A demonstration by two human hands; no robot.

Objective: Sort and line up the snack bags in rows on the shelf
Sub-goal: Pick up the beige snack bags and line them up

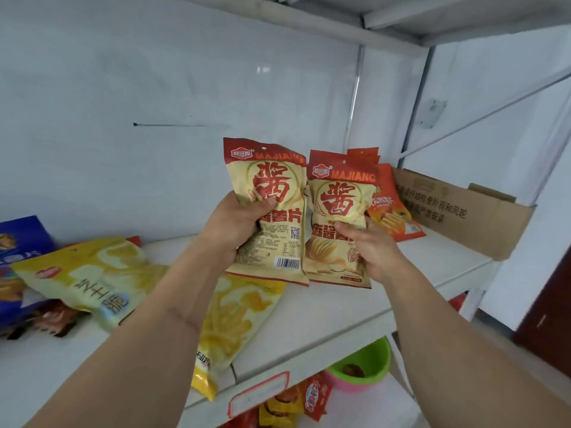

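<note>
A: Why is each hand gripping one cream-and-red bag?

B: Your left hand (238, 223) holds one MAJIANG bag (272, 211), your right hand (370, 248) its twin (340, 217), mid-frame above the shelf (324, 307), probably matched to start a row.

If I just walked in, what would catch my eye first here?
Two cream-and-red MAJIANG snack bags held upright mid-frame: the left hand grips the left bag, the right hand the right bag. Yellow chip bags sprawl on the white shelf at left; a brown cardboard box sits far right.
</note>
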